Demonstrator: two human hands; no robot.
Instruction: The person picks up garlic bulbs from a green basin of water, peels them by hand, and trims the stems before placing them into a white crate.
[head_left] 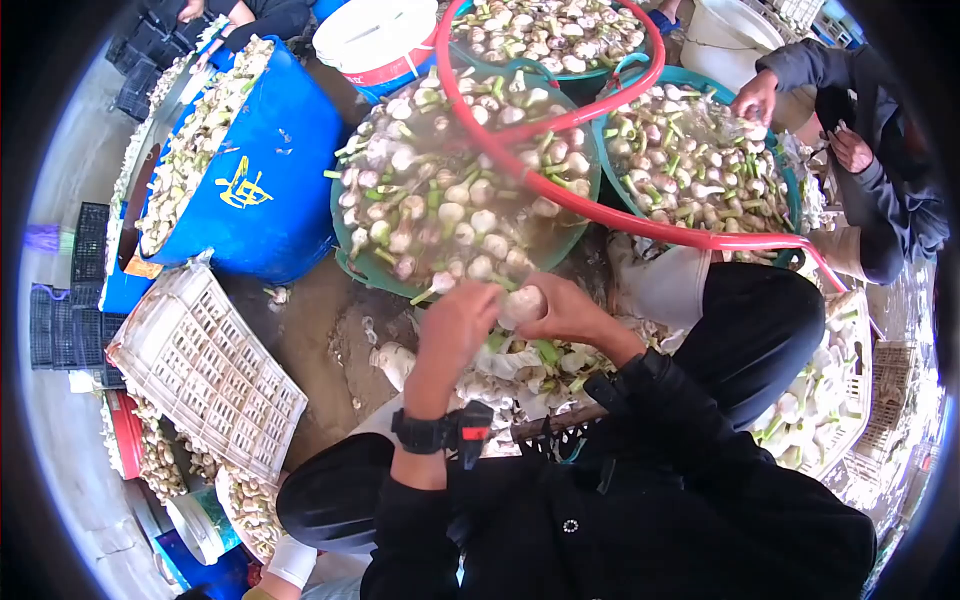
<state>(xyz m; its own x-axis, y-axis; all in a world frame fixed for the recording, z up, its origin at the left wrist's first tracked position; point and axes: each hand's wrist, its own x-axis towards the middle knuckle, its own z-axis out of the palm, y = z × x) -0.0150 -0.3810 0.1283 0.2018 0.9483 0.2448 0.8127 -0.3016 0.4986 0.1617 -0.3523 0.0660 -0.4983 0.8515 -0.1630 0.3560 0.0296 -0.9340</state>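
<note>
Both of my hands meet over the near rim of a green tub [348, 262] full of garlic bulbs in murky water. My right hand [568, 312] comes from the right sleeve and is closed round a pale garlic bulb [523, 307]. Fingers of my left hand [462, 322], blurred by motion, are bent together at the bulb's left side; what they pinch, if anything, is hidden. A black watch [430, 432] is on the left wrist. Below the hands lie garlic peelings and leaves [540, 358].
A red hose [640, 226] crosses the tubs. Another garlic tub [700, 170] stands at the right, beside a co-worker's hand [852, 148]. At the left are a blue barrel [290, 150] of garlic and a tilted white crate [215, 375]. A garlic-filled crate [825, 400] sits at the right.
</note>
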